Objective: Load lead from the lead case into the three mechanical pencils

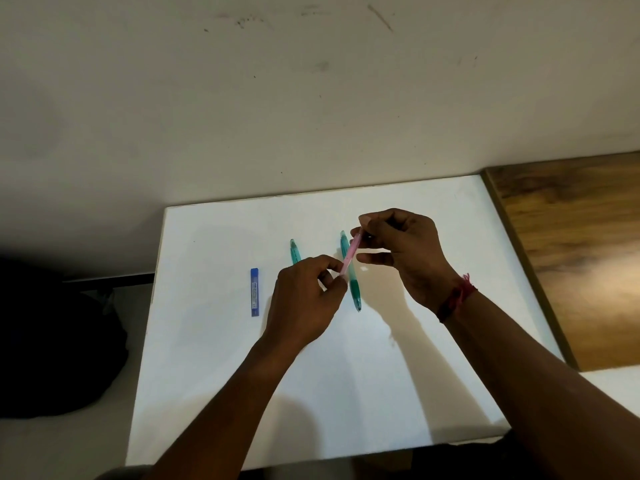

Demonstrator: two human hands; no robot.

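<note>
Pink pencil [350,255] is pinched at its lower end by left hand [304,299] and at its upper end by right hand [405,251], over white board [242,393]. Green pencil [354,289] is laid just beneath, second green pencil [294,252] left of it. Lead case [255,292] is laid further left, apart from both hands.

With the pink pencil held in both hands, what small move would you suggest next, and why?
Probably the right hand should pull the pink pencil open at its upper end: it pinches that end while the left hand grips the lower end, and the blue lead case lies apart on the white board.
</note>
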